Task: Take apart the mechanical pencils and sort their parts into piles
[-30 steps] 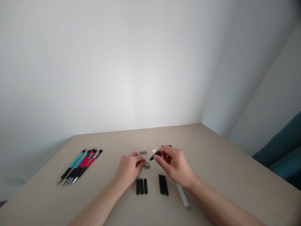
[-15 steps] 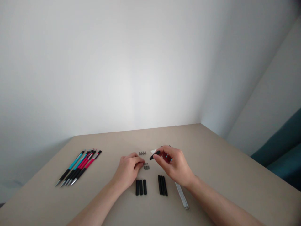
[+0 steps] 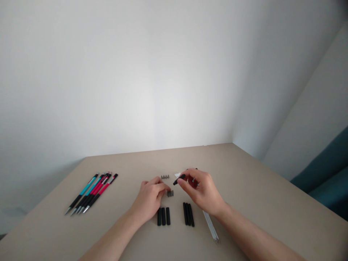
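My left hand [image 3: 150,197] is low over the table, thumb and fingers drawn together, fingertips at the small metal springs [image 3: 170,194]. Whatever lies between those fingertips is hidden. My right hand [image 3: 202,188] pinches a short black pen barrel part [image 3: 178,179], tilted with its narrow end down to the left, above the table. Small metal cone tips [image 3: 165,177] stand in a row beyond my left hand. Small white pieces [image 3: 177,175] lie behind the held part, partly covered by it.
Black rubber grips [image 3: 163,216] lie nearest my left wrist. Black tubes [image 3: 188,214] lie side by side further right, and white pen refills [image 3: 211,228] are partly under my right wrist. Several blue and red pens [image 3: 92,194] lie at the left. A wall rises behind the table.
My left hand has shifted slightly right, its fingertips now covering the loose spring above the other springs. My right hand stays in place with the black part.
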Tool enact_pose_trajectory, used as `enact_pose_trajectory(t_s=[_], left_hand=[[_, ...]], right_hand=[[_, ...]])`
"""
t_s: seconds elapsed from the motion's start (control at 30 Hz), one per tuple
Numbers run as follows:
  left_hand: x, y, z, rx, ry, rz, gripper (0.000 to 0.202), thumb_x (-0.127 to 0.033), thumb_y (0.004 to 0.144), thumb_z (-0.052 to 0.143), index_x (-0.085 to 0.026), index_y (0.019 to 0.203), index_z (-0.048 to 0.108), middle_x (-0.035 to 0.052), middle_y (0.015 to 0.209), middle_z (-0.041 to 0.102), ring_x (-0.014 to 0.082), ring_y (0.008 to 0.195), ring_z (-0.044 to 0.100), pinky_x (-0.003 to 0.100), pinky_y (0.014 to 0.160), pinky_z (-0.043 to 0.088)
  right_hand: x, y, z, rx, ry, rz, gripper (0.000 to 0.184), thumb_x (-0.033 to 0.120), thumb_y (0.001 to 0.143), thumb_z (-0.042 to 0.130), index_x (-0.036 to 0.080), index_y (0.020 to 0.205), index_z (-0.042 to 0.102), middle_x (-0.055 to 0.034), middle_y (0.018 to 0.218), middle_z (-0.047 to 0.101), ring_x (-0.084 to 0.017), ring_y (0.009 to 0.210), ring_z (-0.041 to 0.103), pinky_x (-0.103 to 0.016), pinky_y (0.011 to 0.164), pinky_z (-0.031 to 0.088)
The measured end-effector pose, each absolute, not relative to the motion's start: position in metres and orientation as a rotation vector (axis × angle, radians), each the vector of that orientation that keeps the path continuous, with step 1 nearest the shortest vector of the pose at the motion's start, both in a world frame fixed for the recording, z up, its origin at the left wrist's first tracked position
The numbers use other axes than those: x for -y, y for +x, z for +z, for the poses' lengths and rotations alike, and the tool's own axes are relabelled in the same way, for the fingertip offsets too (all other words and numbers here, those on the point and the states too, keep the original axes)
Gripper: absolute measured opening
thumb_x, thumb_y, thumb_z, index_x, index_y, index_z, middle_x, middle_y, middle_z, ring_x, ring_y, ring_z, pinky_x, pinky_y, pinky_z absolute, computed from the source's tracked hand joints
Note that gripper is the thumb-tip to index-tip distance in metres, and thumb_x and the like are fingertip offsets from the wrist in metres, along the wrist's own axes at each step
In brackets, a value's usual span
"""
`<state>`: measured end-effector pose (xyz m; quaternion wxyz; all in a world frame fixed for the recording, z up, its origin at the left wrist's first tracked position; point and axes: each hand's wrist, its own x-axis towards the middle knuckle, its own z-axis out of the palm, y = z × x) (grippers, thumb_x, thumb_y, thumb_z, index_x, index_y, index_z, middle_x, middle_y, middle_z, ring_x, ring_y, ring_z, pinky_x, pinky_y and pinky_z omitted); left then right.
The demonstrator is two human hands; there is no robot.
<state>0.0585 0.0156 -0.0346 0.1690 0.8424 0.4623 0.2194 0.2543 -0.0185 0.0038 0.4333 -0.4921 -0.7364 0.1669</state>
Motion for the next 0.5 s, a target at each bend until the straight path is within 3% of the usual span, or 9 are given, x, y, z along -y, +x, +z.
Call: enact_pose_trajectory(t_s=[0.23, 0.4, 0.5], left_hand=[[-0.011, 0.058, -0.029, -1.218, 2.399, 0.921, 0.025, -0.03, 0.083, 0.06, -0.024, 0.107, 0.061, 0.0035, 0.092, 0.063, 0.0191, 0.082, 0.058, 0.034, 0.078, 0.044], [-0.007, 0.061, -0.025, -1.066, 2.534, 1.077, 0.008, -0.027, 0.085, 0.059, -0.021, 0.088, 0.062, 0.003, 0.085, 0.064, 0.0174, 0.081, 0.057, 0.032, 0.077, 0.042], [-0.006, 0.06, -0.022, -1.068, 2.559, 1.116, 0.008, -0.024, 0.087, 0.054, -0.019, 0.083, 0.06, 0.0024, 0.079, 0.062, 0.0164, 0.077, 0.056, 0.031, 0.075, 0.041]], right_hand=[[0.018, 0.253, 0.003, 1.849, -1.2, 0.496, 0.017, 0.028, 0.085, 0.056, 0.017, 0.087, 0.068, -0.0008, 0.066, 0.061, -0.011, 0.056, 0.049, -0.022, 0.052, 0.038], [0.019, 0.25, -0.001, 1.857, -1.159, 0.589, 0.016, 0.026, 0.084, 0.056, 0.017, 0.09, 0.068, -0.0005, 0.066, 0.061, -0.01, 0.056, 0.049, -0.021, 0.052, 0.038], [0.019, 0.249, -0.002, 1.879, -1.16, 0.588, 0.014, 0.024, 0.083, 0.056, 0.017, 0.089, 0.067, 0.0003, 0.064, 0.059, -0.01, 0.054, 0.048, -0.021, 0.052, 0.037]])
